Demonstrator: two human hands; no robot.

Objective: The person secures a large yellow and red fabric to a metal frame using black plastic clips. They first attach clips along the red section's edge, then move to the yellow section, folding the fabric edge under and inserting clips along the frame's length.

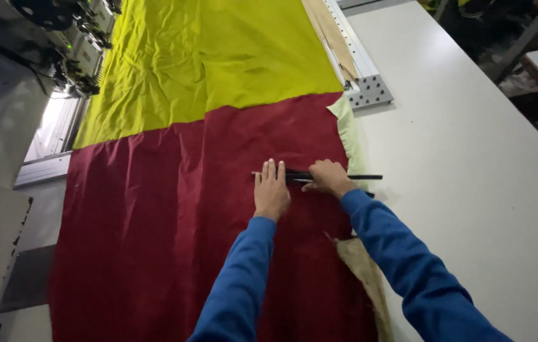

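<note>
A long thin black ruler-like bar (319, 177) lies crosswise on the dark red woven cloth (187, 240), near the cloth's right edge, its end reaching over onto the white tabletop (471, 158). The left hand (271, 190) presses flat on the bar and cloth, fingers straight and together, gripping nothing. The right hand (327, 178) is curled over the bar; whether it also pinches a small tool I cannot tell. Steady downward pressure from the flat palm should keep the bar from sliding on the cloth. Beyond lies a yellow-green cloth (206, 57) and a perforated metal rail (361, 69). The machinery at upper left is dark and indistinct.
</note>
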